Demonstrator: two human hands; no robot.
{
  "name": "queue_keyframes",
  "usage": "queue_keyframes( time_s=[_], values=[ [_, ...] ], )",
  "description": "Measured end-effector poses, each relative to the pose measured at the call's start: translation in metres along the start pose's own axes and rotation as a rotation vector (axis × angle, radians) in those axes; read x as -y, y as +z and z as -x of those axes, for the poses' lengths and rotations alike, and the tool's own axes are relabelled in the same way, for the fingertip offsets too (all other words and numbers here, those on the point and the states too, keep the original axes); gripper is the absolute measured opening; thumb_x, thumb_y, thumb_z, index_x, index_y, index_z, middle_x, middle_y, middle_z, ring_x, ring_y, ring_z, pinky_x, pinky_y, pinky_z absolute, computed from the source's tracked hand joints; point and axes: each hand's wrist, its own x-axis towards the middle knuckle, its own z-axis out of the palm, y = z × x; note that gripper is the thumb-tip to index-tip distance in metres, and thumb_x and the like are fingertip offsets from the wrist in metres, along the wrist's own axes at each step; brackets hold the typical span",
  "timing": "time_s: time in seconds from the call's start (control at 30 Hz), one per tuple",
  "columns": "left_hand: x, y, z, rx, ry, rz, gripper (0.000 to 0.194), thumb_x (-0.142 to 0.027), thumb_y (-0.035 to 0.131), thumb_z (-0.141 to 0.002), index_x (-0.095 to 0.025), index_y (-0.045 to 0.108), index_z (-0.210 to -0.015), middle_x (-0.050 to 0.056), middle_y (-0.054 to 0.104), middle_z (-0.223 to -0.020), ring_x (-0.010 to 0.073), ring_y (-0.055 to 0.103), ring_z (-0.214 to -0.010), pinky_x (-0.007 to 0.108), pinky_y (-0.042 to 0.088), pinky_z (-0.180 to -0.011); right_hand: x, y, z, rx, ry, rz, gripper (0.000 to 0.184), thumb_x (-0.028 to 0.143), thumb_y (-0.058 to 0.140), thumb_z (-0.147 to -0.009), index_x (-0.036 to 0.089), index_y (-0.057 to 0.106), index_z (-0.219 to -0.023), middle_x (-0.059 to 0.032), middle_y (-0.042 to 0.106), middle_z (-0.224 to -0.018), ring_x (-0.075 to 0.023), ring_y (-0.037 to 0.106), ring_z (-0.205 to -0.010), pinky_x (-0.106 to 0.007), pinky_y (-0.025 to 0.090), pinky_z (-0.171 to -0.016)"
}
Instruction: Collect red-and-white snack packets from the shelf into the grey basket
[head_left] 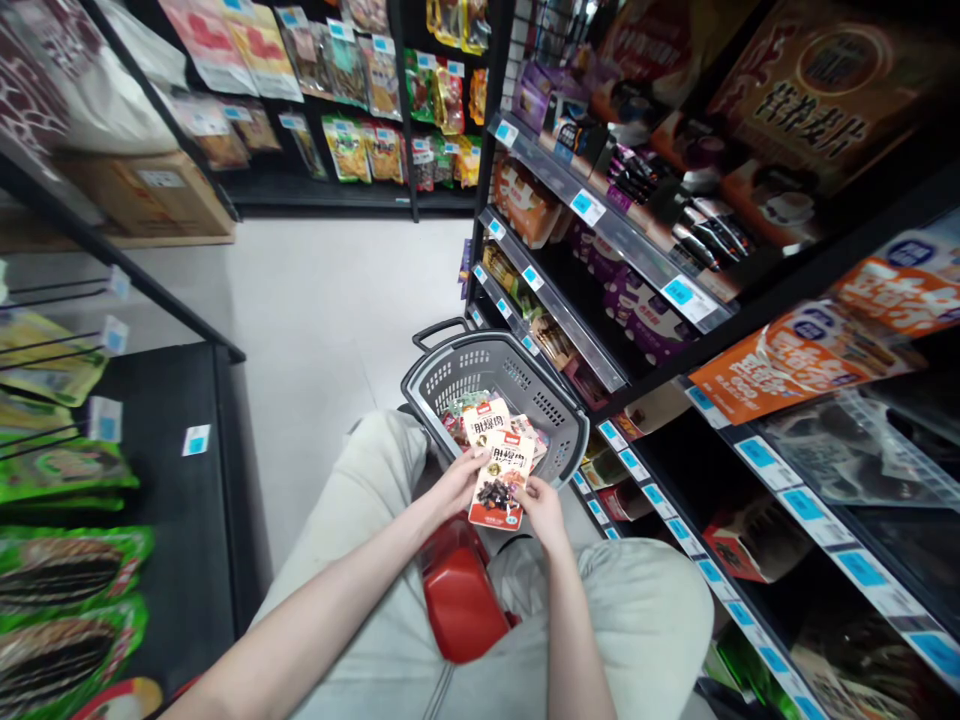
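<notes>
I sit on a red stool [459, 600] between shop shelves, knees apart in light trousers. Both hands hold one snack packet [501, 484], cream and red with dark pieces printed on it. My left hand [459, 480] grips its left edge. My right hand [541, 510] pinches its lower right corner. The packet hangs just above the near rim of a grey shopping basket [559, 415] on the floor. Inside the basket lie a similar packet [486, 418] and other small packets.
Black shelving [600, 230] on the right carries boxes, bags and blue price tags. On the left, hooks hold green packets [60, 470] above a black base. Pale floor [322, 300] runs ahead to a back wall of hanging snacks, with a cardboard box [150, 195].
</notes>
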Motion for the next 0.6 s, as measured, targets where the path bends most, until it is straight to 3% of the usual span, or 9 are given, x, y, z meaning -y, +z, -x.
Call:
queue_keyframes(
  time_s=[0.2, 0.37, 0.53, 0.6],
  values=[
    [0.0, 0.003, 0.001, 0.007, 0.062, -0.002, 0.035, -0.005, 0.056, -0.067, -0.011, 0.049, -0.1, 0.011, 0.06, -0.099, 0.0213, 0.056, -0.094, 0.039, 0.039, -0.089, 0.004, -0.006, 0.0, -0.045, 0.027, -0.065, 0.019, 0.031, 0.064, -0.057, 0.016, 0.059, -0.068, -0.0008, 0.062, -0.059, -0.0144, 0.055, -0.054, -0.025, 0.041, -0.055],
    [-0.001, -0.003, -0.005, -0.046, 0.117, -0.03, 0.033, -0.016, 0.058, -0.068, -0.012, 0.05, -0.1, 0.011, 0.061, -0.096, 0.0214, 0.059, -0.086, 0.04, 0.043, -0.082, 0.001, -0.008, -0.002, -0.091, 0.01, -0.082, 0.019, 0.033, 0.063, -0.057, 0.017, 0.056, -0.065, 0.0008, 0.061, -0.059, -0.0141, 0.053, -0.055, -0.024, 0.04, -0.055],
    [0.004, -0.013, -0.008, -0.168, 0.202, -0.27, 0.053, -0.012, 0.064, -0.059, -0.016, 0.046, -0.109, 0.007, 0.061, -0.095, 0.0199, 0.059, -0.082, 0.036, 0.042, -0.08, -0.003, -0.019, -0.007, -0.219, -0.07, -0.199, 0.018, 0.034, 0.06, -0.061, 0.018, 0.052, -0.065, 0.0026, 0.059, -0.063, -0.0128, 0.053, -0.058, -0.024, 0.041, -0.058],
    [0.007, -0.015, -0.009, -0.141, 0.223, -0.379, 0.059, -0.008, 0.065, -0.056, -0.02, 0.046, -0.11, 0.005, 0.061, -0.097, 0.0186, 0.056, -0.088, 0.032, 0.039, -0.083, -0.004, -0.023, -0.008, -0.248, -0.083, -0.203, 0.019, 0.035, 0.059, -0.061, 0.018, 0.051, -0.065, 0.0028, 0.058, -0.062, -0.0123, 0.052, -0.057, -0.023, 0.041, -0.058]
  ],
)
